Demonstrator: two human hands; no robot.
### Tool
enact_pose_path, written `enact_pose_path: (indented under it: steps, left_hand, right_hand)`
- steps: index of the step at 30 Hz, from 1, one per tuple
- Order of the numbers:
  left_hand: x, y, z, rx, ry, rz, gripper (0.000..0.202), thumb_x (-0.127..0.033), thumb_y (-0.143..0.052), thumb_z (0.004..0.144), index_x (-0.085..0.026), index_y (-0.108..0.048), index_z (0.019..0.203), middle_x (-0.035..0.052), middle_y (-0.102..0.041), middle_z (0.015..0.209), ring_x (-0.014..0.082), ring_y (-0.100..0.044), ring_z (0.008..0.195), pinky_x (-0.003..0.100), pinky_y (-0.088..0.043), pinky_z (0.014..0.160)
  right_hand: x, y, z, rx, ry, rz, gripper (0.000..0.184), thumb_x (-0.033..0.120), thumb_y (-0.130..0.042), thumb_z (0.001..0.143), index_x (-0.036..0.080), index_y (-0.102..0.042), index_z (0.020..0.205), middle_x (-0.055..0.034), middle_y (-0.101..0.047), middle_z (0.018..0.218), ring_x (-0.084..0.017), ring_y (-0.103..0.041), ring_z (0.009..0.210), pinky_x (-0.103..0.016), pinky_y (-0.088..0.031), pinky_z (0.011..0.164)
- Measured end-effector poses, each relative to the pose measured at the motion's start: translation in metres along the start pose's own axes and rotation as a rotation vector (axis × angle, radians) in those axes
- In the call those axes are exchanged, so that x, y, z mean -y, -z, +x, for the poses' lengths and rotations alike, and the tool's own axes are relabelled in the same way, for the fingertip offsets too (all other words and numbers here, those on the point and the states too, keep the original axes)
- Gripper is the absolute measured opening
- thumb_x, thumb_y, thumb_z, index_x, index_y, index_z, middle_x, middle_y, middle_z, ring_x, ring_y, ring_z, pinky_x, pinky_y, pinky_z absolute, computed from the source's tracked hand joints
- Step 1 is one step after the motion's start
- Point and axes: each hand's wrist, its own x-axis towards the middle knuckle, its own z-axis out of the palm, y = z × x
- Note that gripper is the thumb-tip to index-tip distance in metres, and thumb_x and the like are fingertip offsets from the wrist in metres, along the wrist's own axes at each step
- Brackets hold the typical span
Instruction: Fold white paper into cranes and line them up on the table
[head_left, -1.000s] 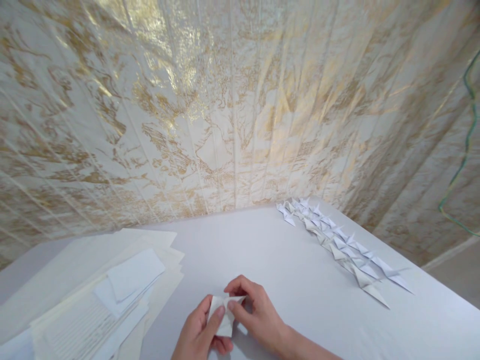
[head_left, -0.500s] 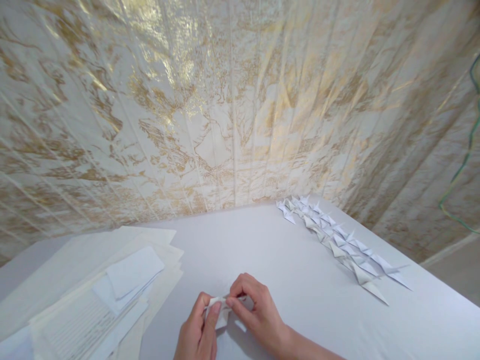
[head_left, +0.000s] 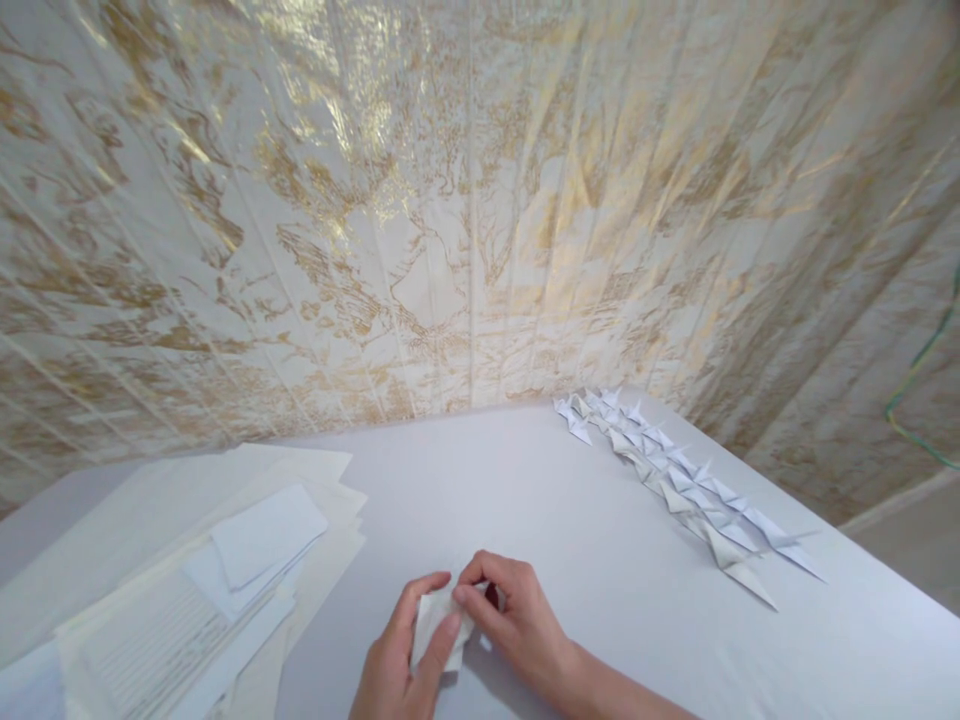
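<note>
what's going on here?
A person is handling a small piece of folded white paper with both bare hands, near the front of the white table. The left hand grips its left side, thumb on top; the right hand pinches its upper right part. To the right, folded paper figures stand in rows along the table edge. To the left lie overlapping sheets, some printed, with smaller blank pieces on top.

1 L hand (head_left: 394,655), 1 R hand (head_left: 521,622), 1 folded pc (head_left: 430,622), lower ctr.
10+ paper figs (head_left: 676,498), mid-R; several sheets (head_left: 270,533), lower L (overlapping, exact nos. unclear); 1 cord (head_left: 889,412), far R.
</note>
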Motion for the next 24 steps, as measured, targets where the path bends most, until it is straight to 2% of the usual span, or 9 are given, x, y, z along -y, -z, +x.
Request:
enact_pose_path:
  steps: [2,6,10,12,15,18,20,23,24]
  left_hand:
    - [0.0,0.0,0.002,-0.014,-0.014,0.014,0.054,-0.068,-0.063,0.075,-0.023,-0.059,0.105,-0.0118,-0.045,0.044,0.0074,-0.028,0.031,0.02,-0.02,0.033]
    - [0.001,0.003,0.006,-0.031,-0.04,0.022,0.05,-0.07,-0.059,0.076,-0.022,-0.059,0.09,-0.0114,-0.043,0.044,0.0066,-0.03,0.034,0.019,-0.019,0.036]
    - [0.003,0.005,0.008,-0.037,-0.005,0.001,0.051,-0.071,-0.059,0.076,-0.022,-0.059,0.089,-0.01,-0.046,0.045,0.0066,-0.03,0.037,0.017,-0.016,0.034]
    - [0.002,0.005,0.008,-0.04,0.008,0.001,0.051,-0.07,-0.059,0.076,-0.022,-0.059,0.09,-0.0097,-0.048,0.045,0.0059,-0.029,0.036,0.017,-0.016,0.034]
    - [0.0,0.006,0.007,-0.049,0.023,-0.006,0.051,-0.07,-0.059,0.077,-0.021,-0.059,0.092,-0.0065,-0.059,0.05,0.0052,-0.031,0.035,0.016,-0.019,0.034]
    - [-0.003,0.007,0.006,-0.07,0.027,-0.035,0.052,-0.07,-0.06,0.076,-0.021,-0.057,0.095,-0.0041,-0.065,0.057,0.0043,-0.032,0.035,0.015,-0.019,0.033]
    - [-0.003,0.006,0.005,-0.084,0.019,-0.058,0.052,-0.07,-0.061,0.075,-0.021,-0.056,0.095,-0.0059,-0.062,0.054,0.0039,-0.031,0.035,0.015,-0.019,0.033]
    - [-0.001,0.004,0.006,-0.087,0.02,-0.08,0.054,-0.071,-0.062,0.074,-0.021,-0.058,0.094,-0.0122,-0.042,0.041,0.0047,-0.028,0.034,0.015,-0.017,0.033]
    - [0.0,0.003,0.006,-0.076,0.024,-0.086,0.055,-0.071,-0.063,0.073,-0.021,-0.059,0.096,-0.0128,-0.04,0.039,0.0047,-0.027,0.033,0.015,-0.016,0.032]
  right_hand:
    - [0.0,-0.001,0.0,0.011,-0.044,0.028,0.025,0.035,-0.059,0.088,0.015,-0.064,0.073,0.0024,-0.054,0.06,-0.011,-0.045,0.053,-0.022,-0.033,0.052]
    - [0.001,-0.001,0.001,-0.001,-0.08,0.072,0.029,0.038,-0.058,0.086,0.016,-0.058,0.067,0.0039,-0.047,0.057,-0.01,-0.039,0.054,-0.022,-0.029,0.051]
    - [-0.002,0.001,0.005,-0.045,-0.117,0.086,0.036,0.043,-0.059,0.085,0.018,-0.049,0.06,0.0057,-0.038,0.055,-0.01,-0.033,0.055,-0.023,-0.025,0.051]
    - [-0.005,0.002,0.007,-0.072,-0.135,0.104,0.042,0.048,-0.06,0.084,0.019,-0.044,0.058,0.0063,-0.034,0.055,-0.01,-0.03,0.055,-0.024,-0.023,0.051]
    - [-0.009,0.004,0.009,-0.101,-0.151,0.169,0.051,0.06,-0.06,0.082,0.02,-0.041,0.057,0.0069,-0.032,0.055,-0.01,-0.027,0.054,-0.024,-0.022,0.051]
    - [-0.009,0.005,0.009,-0.102,-0.15,0.209,0.056,0.069,-0.048,0.087,0.02,-0.041,0.06,0.0065,-0.035,0.053,-0.009,-0.03,0.051,-0.024,-0.025,0.05]
    - [-0.006,0.002,0.007,-0.045,-0.152,0.275,0.057,0.072,-0.044,0.088,0.02,-0.044,0.064,0.0059,-0.039,0.053,-0.009,-0.034,0.05,-0.023,-0.027,0.049]
    - [-0.001,-0.004,0.003,0.066,-0.185,0.354,0.053,0.069,-0.062,0.08,0.019,-0.049,0.07,0.0055,-0.045,0.056,-0.009,-0.039,0.051,-0.022,-0.029,0.05]
    - [0.0,-0.005,0.002,0.081,-0.199,0.351,0.052,0.067,-0.066,0.077,0.018,-0.051,0.071,0.0054,-0.046,0.056,-0.009,-0.039,0.052,-0.021,-0.029,0.05]
